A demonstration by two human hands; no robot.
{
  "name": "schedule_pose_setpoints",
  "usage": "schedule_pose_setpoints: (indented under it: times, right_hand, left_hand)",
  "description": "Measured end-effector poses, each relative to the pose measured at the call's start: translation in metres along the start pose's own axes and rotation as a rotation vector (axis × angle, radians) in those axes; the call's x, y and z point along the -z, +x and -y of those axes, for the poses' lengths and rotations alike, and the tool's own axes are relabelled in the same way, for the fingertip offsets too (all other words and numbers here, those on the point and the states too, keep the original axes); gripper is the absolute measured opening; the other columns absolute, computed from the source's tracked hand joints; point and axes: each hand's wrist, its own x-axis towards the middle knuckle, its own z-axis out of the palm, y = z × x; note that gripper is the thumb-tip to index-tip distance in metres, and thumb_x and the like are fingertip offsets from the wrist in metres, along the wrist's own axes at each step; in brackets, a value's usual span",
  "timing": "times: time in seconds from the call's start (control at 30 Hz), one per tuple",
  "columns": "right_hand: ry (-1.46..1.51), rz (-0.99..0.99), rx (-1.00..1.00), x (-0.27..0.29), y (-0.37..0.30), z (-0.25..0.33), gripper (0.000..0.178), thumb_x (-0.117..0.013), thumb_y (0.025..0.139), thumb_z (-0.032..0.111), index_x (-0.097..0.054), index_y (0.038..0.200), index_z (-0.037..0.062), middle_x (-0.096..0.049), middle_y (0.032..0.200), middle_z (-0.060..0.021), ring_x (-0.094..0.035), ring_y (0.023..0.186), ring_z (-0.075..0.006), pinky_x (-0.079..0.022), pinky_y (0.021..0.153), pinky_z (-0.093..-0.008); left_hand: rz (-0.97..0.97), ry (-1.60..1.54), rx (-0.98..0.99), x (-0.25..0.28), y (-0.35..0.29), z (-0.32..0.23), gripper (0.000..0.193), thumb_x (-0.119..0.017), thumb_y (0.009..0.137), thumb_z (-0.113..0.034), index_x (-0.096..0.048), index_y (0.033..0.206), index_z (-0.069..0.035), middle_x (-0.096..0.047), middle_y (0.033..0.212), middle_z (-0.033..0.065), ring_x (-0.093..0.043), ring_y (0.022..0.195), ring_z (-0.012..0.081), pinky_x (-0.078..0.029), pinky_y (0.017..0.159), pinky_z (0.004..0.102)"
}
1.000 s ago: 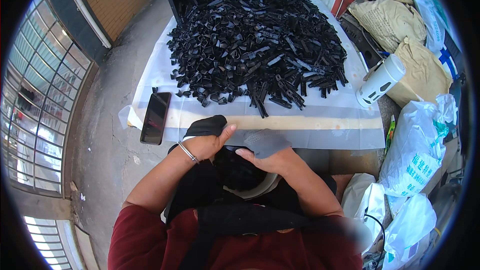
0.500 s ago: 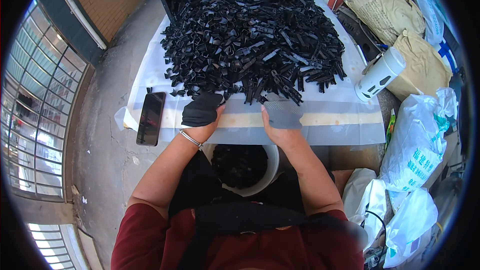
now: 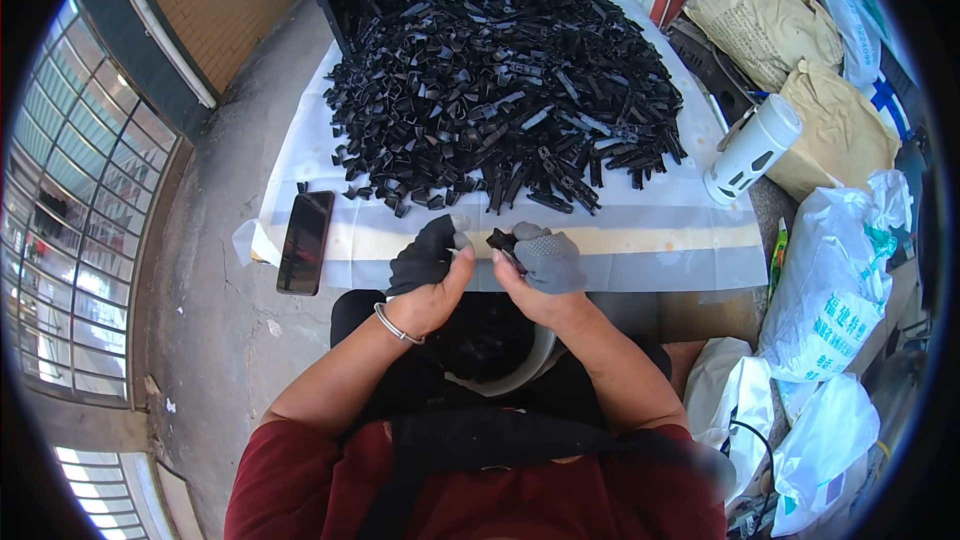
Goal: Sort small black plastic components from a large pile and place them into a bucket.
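A heap of small black plastic pieces (image 3: 500, 90), some short and bent, others long and narrow, covers the far part of the table. My right hand (image 3: 548, 262), in a grey dotted glove with the thumb bare, grips a black plastic piece (image 3: 503, 242) between thumb and fingers. Close beside it, my left hand (image 3: 430, 265) is closed, thumb against the fingertips, in a black and grey glove. Whatever it pinches is too small to make out. Below both hands, a white bucket (image 3: 543, 355) holds more black pieces, partly hidden by my left wrist.
A phone (image 3: 305, 243) lies at the table's left edge. On the right side stands a white tumbler (image 3: 755, 148). Filled sacks (image 3: 825, 285) crowd the floor at the right. White sheeting (image 3: 690, 240) covers the table. A barred window (image 3: 90, 200) is at far left.
Both hands have drawn back from the heap's near edge toward me and come closer together. A black plastic piece now shows in my right hand.
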Motion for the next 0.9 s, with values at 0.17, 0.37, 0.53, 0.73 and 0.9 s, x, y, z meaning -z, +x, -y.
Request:
schedule_pose_setpoints:
  times: [0.17,0.37,0.53,0.73,0.9]
  right_hand:
    - [0.045,0.026,0.131,-0.001,0.000,0.012,0.019,-0.060,0.077,0.023,-0.056,0.081,0.0050,-0.056,0.067,-0.0099,-0.054,0.060,-0.0289,-0.042,0.055,-0.0391]
    - [-0.073,0.189,0.129,0.019,-0.004,0.005,0.020,-0.052,0.083,0.023,-0.056,0.086,0.0036,-0.056,0.073,-0.0134,-0.054,0.071,-0.0325,-0.041,0.063,-0.0417]
    - [-0.166,0.214,0.171,0.022,-0.006,0.007,0.019,-0.052,0.082,0.022,-0.056,0.085,0.0034,-0.056,0.072,-0.0126,-0.053,0.069,-0.0316,-0.042,0.061,-0.0411]
    - [-0.310,0.172,0.241,0.004,-0.009,0.015,0.023,-0.055,0.080,0.026,-0.056,0.089,0.0044,-0.057,0.072,-0.0108,-0.054,0.068,-0.0308,-0.042,0.060,-0.0405]
    - [0.046,0.128,0.197,-0.003,-0.014,0.005,0.025,-0.054,0.082,0.029,-0.056,0.086,0.0047,-0.058,0.075,-0.0113,-0.055,0.073,-0.0330,-0.043,0.065,-0.0426]
  left_hand:
    - [0.245,-0.058,0.468,0.003,0.001,0.012,0.060,-0.034,0.089,-0.054,-0.060,0.092,0.001,-0.062,0.077,0.0134,-0.060,0.070,0.0242,-0.046,0.067,0.0324]
    - [0.234,-0.013,0.358,0.011,0.008,-0.002,0.046,-0.035,0.093,-0.040,-0.059,0.089,-0.001,-0.061,0.074,0.0127,-0.057,0.067,0.0250,-0.044,0.063,0.0335]
    - [0.292,0.040,0.283,0.013,0.011,-0.007,0.043,-0.034,0.093,-0.036,-0.058,0.084,-0.001,-0.059,0.070,0.0137,-0.056,0.064,0.0285,-0.044,0.062,0.0349]
    - [0.250,0.275,0.006,-0.001,0.003,-0.012,0.032,-0.039,0.091,-0.023,-0.057,0.076,-0.002,-0.060,0.072,0.0181,-0.057,0.067,0.0360,-0.044,0.061,0.0410]
    - [0.469,0.493,-0.050,0.020,0.014,-0.009,0.038,-0.036,0.092,-0.030,-0.056,0.077,-0.002,-0.058,0.071,0.0178,-0.056,0.069,0.0352,-0.044,0.062,0.0406]
